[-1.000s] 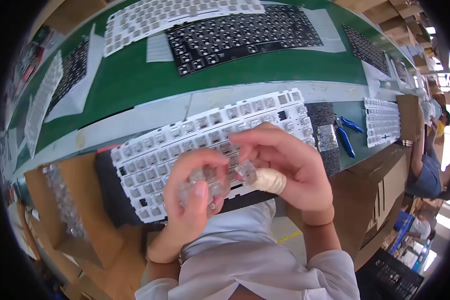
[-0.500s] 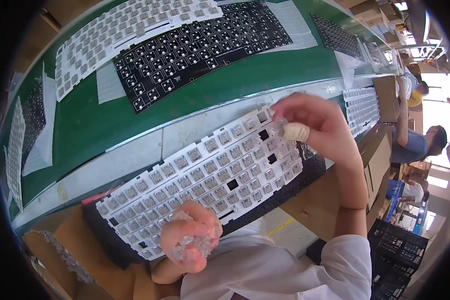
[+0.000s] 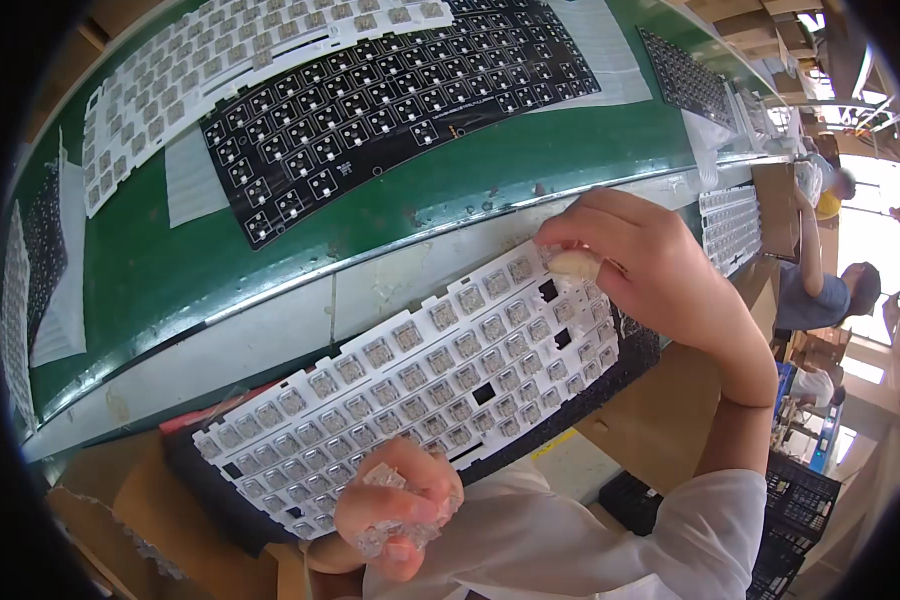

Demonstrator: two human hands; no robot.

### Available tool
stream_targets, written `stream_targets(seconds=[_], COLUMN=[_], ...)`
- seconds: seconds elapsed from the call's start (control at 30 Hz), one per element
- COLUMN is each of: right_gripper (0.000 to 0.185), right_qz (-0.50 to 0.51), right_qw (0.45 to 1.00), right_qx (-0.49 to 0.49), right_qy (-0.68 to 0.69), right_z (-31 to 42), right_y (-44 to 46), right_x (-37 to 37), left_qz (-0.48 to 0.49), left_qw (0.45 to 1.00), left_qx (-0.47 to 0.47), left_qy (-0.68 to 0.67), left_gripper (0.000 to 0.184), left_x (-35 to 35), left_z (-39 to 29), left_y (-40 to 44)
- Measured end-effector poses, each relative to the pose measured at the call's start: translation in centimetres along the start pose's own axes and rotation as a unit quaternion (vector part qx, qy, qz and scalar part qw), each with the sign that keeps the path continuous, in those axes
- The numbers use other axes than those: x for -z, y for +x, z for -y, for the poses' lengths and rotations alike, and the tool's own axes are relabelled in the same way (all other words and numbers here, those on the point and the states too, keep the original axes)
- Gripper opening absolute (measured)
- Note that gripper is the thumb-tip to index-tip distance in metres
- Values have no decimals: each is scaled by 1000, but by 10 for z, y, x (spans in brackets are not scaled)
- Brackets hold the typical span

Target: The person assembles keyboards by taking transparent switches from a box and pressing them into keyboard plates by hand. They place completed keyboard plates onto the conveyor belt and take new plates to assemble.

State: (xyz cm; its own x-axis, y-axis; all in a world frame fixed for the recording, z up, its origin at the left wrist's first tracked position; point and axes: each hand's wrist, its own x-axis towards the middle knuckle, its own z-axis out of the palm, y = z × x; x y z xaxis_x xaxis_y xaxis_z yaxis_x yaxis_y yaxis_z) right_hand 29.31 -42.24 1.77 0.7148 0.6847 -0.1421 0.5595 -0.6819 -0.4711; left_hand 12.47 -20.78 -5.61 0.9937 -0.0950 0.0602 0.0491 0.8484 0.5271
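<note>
A white keyboard plate [image 3: 440, 345] filled with clear keyboard switches lies slanted in front of me on black foam [image 3: 630, 350]. A few square holes in it show dark. My left hand [image 3: 400, 510] is closed around several loose clear switches [image 3: 385, 535], just over the plate's near edge. At the plate's far right corner, my right hand [image 3: 640, 250] has its fingers pinched together and touching the plate. A pale finger cover [image 3: 575, 264] sits on one of its digits. The switch seen in that pinch earlier is now hidden behind the fingers.
On the green bench [image 3: 390, 210] lie a black circuit board [image 3: 370, 115] and another switch-filled white plate [image 3: 200, 70]. More boards [image 3: 685, 75] stand farther right. A cardboard box [image 3: 160, 490] is at the lower left. Co-workers [image 3: 820, 295] sit along the bench.
My right hand has come down onto the plate's corner, over a hole that stood open before. The left hand has shifted slightly right and down, still around the switches. The view has moved a little.
</note>
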Motion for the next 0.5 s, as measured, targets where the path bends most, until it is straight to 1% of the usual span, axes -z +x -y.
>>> stream_targets(seconds=[0.1, 0.2, 0.3, 0.33, 0.5], right_gripper=[33, 30, 26, 22, 24], right_qz=[33, 74, 91, 149, 284], right_qw=[998, 997, 993, 986, 951], right_qx=[25, 27, 52, 12, -55], right_qy=[-43, -26, 61, 67, 109], right_z=[-2, -9, -24, -25, -37], right_y=[2, 13, 19, 21, 43], right_x=[3, 9, 9, 16, 34], left_qz=[-7, -21, -31, -32, -49], left_qw=[1000, 999, 999, 999, 999], left_qx=[2, -1, 8, 14, 5], left_qy=[-10, -24, -25, -23, -13], left_gripper=[27, 26, 28, 28, 34], left_x=[-2, -4, -6, -7, -15], left_z=[2, 3, 2, 2, 5], left_y=[1, 3, 5, 6, 9])
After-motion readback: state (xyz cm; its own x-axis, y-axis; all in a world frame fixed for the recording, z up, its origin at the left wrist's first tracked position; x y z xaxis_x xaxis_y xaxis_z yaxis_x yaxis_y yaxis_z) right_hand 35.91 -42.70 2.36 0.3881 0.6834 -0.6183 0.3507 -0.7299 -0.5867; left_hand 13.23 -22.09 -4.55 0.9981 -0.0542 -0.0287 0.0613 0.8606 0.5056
